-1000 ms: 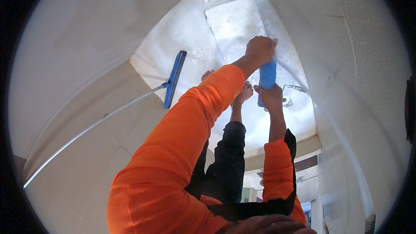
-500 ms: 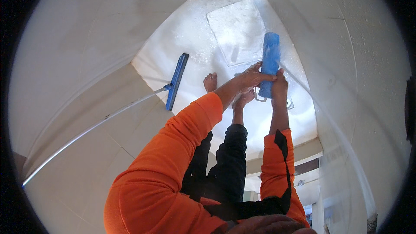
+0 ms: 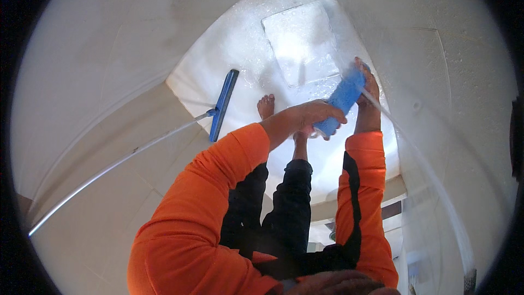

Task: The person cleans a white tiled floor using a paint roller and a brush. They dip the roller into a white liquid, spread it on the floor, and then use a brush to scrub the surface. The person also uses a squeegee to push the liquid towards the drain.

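A long blue scrubbing pad [image 3: 343, 99] is held by both hands against the wet wall on the right. My left hand [image 3: 310, 115] grips its lower end, and my right hand [image 3: 369, 88] presses on its upper end, close to the wall's glass edge [image 3: 420, 153]. Both sleeves are orange. Below the hands lies the soapy white shower floor [image 3: 245, 54], with my bare foot [image 3: 266, 106] standing on it.
A blue squeegee head [image 3: 224, 104] on a long metal pole [image 3: 120, 159] lies across the shower floor's edge at the left. A square soapy patch [image 3: 300, 41] sits at the far end of the floor. Pale tiled walls close in on both sides.
The blue pad and both hands have slid down and to the right along the wall; the pad now tilts more. The squeegee has not moved.
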### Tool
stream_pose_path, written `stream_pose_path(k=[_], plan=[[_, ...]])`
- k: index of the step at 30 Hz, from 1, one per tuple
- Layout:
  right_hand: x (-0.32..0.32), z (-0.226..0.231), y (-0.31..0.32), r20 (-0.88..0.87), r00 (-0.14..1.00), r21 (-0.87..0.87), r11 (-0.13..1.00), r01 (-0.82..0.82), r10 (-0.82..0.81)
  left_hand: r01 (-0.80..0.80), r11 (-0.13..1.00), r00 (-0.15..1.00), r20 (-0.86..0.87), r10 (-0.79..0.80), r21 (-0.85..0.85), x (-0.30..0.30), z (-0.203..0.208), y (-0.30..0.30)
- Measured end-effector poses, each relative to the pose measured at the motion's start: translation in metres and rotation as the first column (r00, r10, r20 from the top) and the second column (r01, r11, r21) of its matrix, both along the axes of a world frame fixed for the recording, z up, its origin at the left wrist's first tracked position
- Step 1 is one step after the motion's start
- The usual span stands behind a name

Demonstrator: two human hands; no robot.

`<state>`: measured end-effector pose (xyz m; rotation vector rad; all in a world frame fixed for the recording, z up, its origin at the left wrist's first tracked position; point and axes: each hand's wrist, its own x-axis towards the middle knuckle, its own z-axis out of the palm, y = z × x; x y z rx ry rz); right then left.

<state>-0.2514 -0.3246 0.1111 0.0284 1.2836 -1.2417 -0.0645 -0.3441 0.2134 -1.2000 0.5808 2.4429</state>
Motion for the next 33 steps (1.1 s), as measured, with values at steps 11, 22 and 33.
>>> stream_pose_path(k=[11,22,33], plan=[[0.021,0.015,-0.033,-0.025,0.989,0.281,0.948,0.147,-0.146,0.295,0.739,0.955,0.206,-0.212,-0.605,0.008,0.004,-0.031],[0.002,-0.004,-0.008,-0.848,-0.058,0.45,0.658,-0.603,0.527,0.496,0.503,0.865,0.358,-0.35,-0.707,-0.008,0.015,-0.018],[0.081,0.053,0.013,0.483,0.861,-0.185,0.942,0.279,-0.16,-0.336,0.913,0.938,-0.012,0.348,0.231,0.007,0.0,-0.04]])
